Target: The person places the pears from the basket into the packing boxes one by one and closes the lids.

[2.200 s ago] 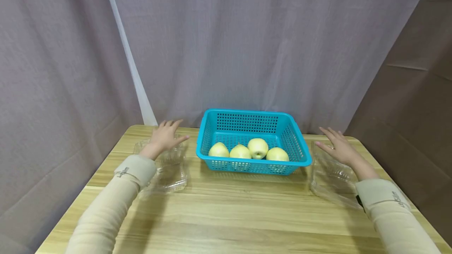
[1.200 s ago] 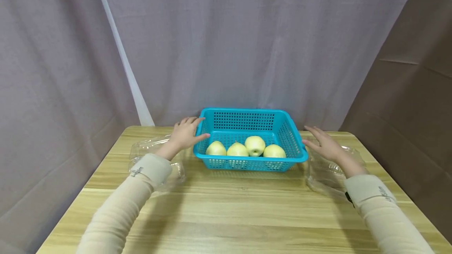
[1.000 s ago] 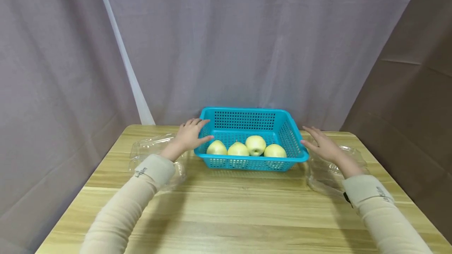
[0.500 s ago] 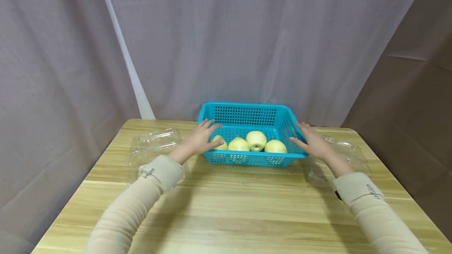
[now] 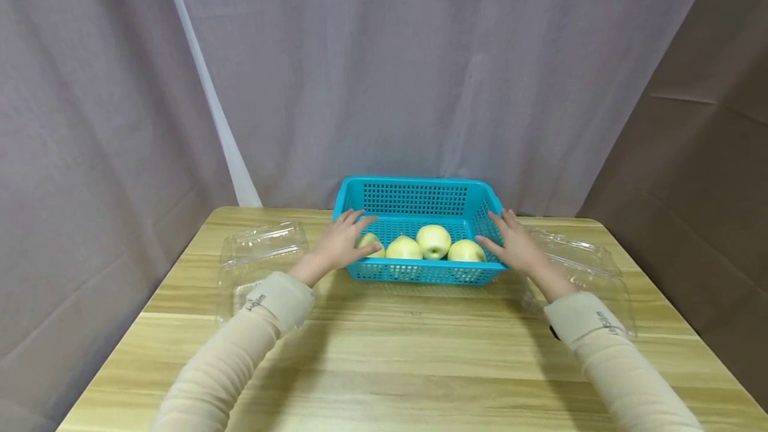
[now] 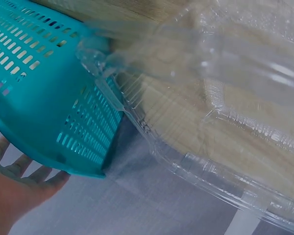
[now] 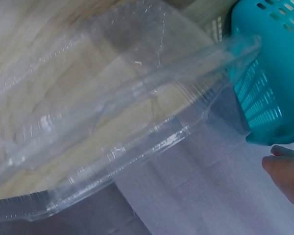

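A turquoise plastic basket [image 5: 415, 182] with slotted walls stands at the back of the table. Several round, pale-yellow fruits that look like pears [image 5: 433, 242] lie along its near side. My left hand [image 5: 341, 242], fingers loosely spread, is over the basket's left end, its thumb overlapping the leftmost fruit. In the left wrist view its fingers [image 6: 39, 174] come right up to the rim. Over the right end reaches my right hand [image 5: 517, 249], thumb and fingers extended and apart. In the right wrist view its fingertips [image 7: 272, 161] are close to the basket's edge.
A clear plastic clamshell box [image 5: 264, 252] with its lid raised lies left of the basket, partly behind my left forearm. Another clear box [image 5: 585, 259] lies on the right under my right arm. Grey curtains [image 5: 408, 72] hang behind the wooden table [image 5: 408, 365].
Both hands have moved inward from above the clear boxes to the two ends of the basket. The basket and fruits stay in place; the camera view shifts slightly.
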The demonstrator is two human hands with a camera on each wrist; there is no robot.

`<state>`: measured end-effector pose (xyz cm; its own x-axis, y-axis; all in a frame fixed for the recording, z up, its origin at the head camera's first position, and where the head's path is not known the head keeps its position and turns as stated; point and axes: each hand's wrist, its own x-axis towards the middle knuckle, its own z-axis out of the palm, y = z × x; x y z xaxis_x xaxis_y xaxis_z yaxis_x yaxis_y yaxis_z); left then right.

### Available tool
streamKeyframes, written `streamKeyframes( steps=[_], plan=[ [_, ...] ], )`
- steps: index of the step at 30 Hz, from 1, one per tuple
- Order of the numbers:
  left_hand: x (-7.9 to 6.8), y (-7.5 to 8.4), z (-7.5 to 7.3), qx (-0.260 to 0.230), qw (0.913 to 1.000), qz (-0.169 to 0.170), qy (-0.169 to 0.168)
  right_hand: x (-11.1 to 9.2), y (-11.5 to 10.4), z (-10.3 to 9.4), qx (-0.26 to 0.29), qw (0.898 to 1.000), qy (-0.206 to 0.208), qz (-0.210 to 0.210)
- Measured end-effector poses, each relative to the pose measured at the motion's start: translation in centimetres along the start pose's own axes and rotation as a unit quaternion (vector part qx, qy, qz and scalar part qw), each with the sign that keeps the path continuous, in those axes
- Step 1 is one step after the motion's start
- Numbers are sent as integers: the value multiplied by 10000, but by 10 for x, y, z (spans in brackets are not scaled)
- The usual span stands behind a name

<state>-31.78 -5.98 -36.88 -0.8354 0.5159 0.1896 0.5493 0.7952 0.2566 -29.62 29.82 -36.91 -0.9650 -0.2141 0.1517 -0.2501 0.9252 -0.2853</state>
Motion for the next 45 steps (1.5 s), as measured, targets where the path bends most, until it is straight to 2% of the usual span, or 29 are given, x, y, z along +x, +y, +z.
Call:
streamKeyframes(
  steps=[7,16,23,31,37,45],
  plan=[
    [2,3,3,132,9999,10,-34,-1,2,10,126,9997,-17,191],
    [7,9,2,43,10000,17,-34,-2,0,10,57,9996,-170,217],
    [12,9,5,30,9993,50,-356,1,-3,8,-338,9986,-373,165],
    [21,6,5,-265,9984,23,-491,0,-4,9,-258,9988,-388,148],
    [25,4,3,-349,9961,-100,-800,0,-2,11,-165,9988,-405,220],
    [33,6,0,54,9894,-182,-1437,1,-2,12,-194,9986,-464,173]
  ],
)
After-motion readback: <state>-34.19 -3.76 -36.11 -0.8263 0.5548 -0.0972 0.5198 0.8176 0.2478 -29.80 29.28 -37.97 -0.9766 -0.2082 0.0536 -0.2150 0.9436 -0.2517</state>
